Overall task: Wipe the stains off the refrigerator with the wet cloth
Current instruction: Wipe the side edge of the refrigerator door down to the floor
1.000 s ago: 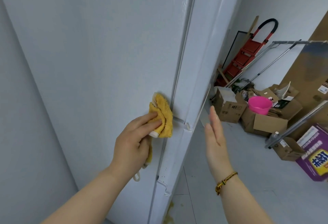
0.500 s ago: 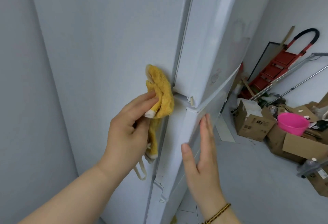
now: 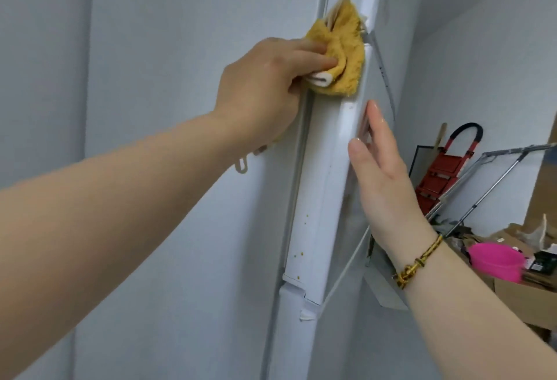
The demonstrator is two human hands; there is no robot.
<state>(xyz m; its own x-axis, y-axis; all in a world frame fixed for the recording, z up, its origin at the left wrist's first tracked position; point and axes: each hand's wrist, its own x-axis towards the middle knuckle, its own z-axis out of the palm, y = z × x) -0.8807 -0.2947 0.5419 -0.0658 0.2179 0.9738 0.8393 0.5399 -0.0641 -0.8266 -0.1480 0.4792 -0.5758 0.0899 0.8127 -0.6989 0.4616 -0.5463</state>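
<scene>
The white refrigerator (image 3: 187,168) fills the left and centre of the head view, seen from its side with the door edge (image 3: 319,192) running down the middle. My left hand (image 3: 265,84) grips a bunched yellow cloth (image 3: 434,57) and presses it against the door edge near the gap between upper and lower doors. Small yellow-brown stain spots (image 3: 298,254) dot the door edge lower down. My right hand (image 3: 379,168) lies flat with straight fingers against the front of the lower door, a braided bracelet on its wrist.
To the right on the floor stand cardboard boxes (image 3: 527,295), a pink basin (image 3: 494,260), a red step ladder (image 3: 443,174) and metal poles (image 3: 488,186) leaning by the wall. A grey wall (image 3: 39,78) lies left of the refrigerator.
My left hand has carried the cloth up along the door edge. My right hand has moved from the air onto the lower door's front. The view has shifted closer and upward.
</scene>
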